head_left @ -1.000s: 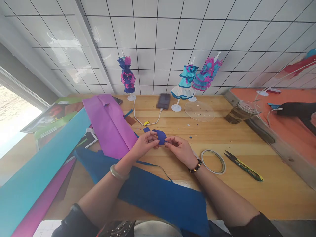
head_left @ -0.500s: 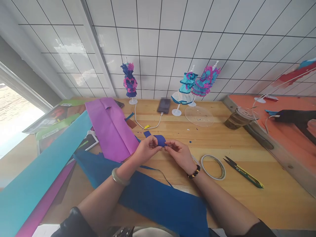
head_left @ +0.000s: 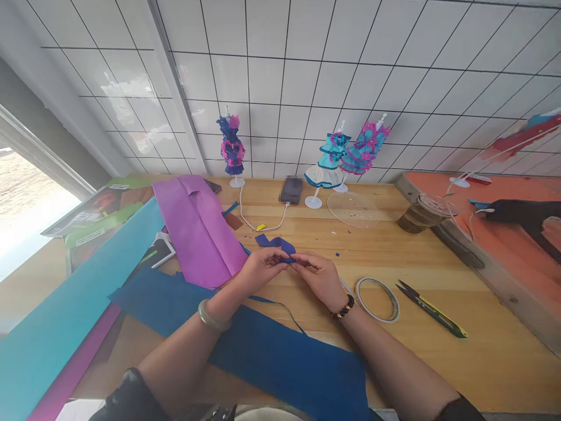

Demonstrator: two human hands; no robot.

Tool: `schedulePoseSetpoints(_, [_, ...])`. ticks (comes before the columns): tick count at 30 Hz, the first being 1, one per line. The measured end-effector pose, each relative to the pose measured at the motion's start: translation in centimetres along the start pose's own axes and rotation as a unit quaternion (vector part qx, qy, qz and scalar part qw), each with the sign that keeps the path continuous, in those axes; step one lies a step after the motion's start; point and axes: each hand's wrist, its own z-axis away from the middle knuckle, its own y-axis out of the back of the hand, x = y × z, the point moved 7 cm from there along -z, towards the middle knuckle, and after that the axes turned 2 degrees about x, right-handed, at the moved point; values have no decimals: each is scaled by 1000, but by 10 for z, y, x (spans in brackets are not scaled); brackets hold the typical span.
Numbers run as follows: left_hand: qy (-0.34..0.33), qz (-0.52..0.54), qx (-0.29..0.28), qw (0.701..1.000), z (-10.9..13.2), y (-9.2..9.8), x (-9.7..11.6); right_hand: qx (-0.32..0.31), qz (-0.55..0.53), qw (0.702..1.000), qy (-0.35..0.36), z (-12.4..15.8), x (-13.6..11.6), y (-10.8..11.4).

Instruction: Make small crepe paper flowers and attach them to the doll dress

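A small dark blue strip (head_left: 287, 248) is pinched between both hands above the middle of the wooden table, its free end curling out to the upper left. My left hand (head_left: 263, 268) grips it from the left, thumb and fingers together. From the right, my right hand (head_left: 318, 275) holds the same strip at its lower edge, and the fingertips of both hands nearly meet. Beneath my forearms lies a large blue sheet (head_left: 289, 356). A purple folded sheet (head_left: 197, 228) is left of my left hand. Right of my right wrist rests a roll of tape (head_left: 377, 299).
Thread snips (head_left: 432, 309) lie at the right. Three small dressed stands, one in blue and pink (head_left: 232, 149), line the tiled wall. A cup (head_left: 423, 213), a clear disc (head_left: 353, 209), a power bank (head_left: 291, 191) with cable, and a turquoise sheet (head_left: 79, 298) are around.
Both hands have drawn closer together, and the strip between them is now more bent, with more of its free end showing. The blue sheet's left end looks spread further left.
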Motion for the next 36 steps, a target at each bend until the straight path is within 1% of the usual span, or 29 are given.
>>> schedulePoseSetpoints(4, [-3,-23,8,1000,0,1,-3,-7,19,999,44,0,-6,1])
schedulePoseSetpoints(7, [-20,-35,19,999,-1,3,3,-13,29,997,65,-1,-8,0])
schedulePoseSetpoints(12, [-40,-66,28,997,-1,6,17,-18,36,997,73,-1,-8,-1])
schedulePoseSetpoints(16, [-45,-66,35,996,-1,8,18,-15,39,997,69,-1,-9,0])
schedulePoseSetpoints(20, [-46,-58,33,997,-1,9,15,-13,20,999,28,-2,-6,2])
schedulePoseSetpoints(25, [-44,-51,33,997,-2,9,13,-1,-25,997,-70,-1,8,1])
schedulePoseSetpoints(27, [-40,-41,35,998,-2,9,11,-4,-40,995,-93,-1,11,0])
schedulePoseSetpoints(33, [39,42,17,998,-1,5,-3,-8,-76,988,-135,-1,14,0])
schedulePoseSetpoints(36, [38,72,22,996,-2,6,-1,-8,-107,981,-161,-1,17,0])
